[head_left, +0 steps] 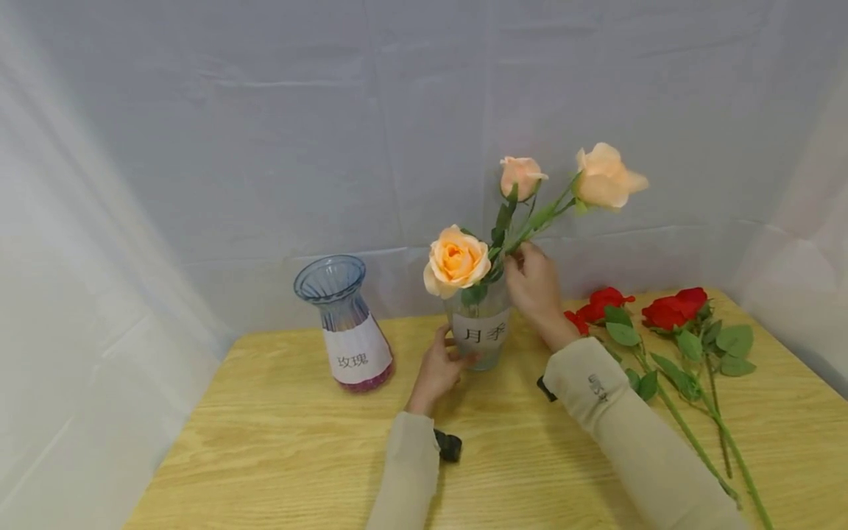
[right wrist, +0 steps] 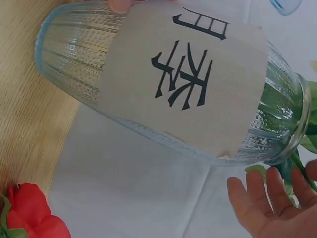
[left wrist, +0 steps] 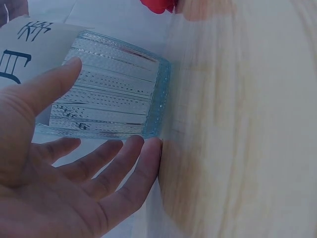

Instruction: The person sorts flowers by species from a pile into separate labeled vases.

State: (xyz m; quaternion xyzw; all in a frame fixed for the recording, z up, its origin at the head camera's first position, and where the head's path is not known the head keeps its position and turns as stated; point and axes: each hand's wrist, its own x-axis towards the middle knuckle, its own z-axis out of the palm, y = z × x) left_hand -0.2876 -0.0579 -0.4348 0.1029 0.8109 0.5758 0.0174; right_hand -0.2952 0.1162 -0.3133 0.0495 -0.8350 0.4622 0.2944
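A clear glass vase (head_left: pixel 489 358) with a white label stands on the table, holding peach roses (head_left: pixel 457 259). My left hand (head_left: pixel 437 372) holds its lower part from the left; in the left wrist view the thumb lies across the front and the fingers (left wrist: pixel 133 183) reach along the side near the base. At the vase mouth my right hand (head_left: pixel 535 289) pinches a green rose stem (head_left: pixel 543 218), whose peach bloom (head_left: pixel 606 178) leans right. A paler rosebud (head_left: pixel 520 177) stands behind. The right wrist view shows the fingers (right wrist: pixel 280 203) beside the rim, the thumb mostly hidden.
A blue and pink glass vase (head_left: pixel 358 353) with a white label stands at the left. Red roses (head_left: pixel 674 309) with long leafy stems lie on the right side of the wooden table (head_left: pixel 278 442). White cloth (head_left: pixel 265 147) hangs behind and at both sides.
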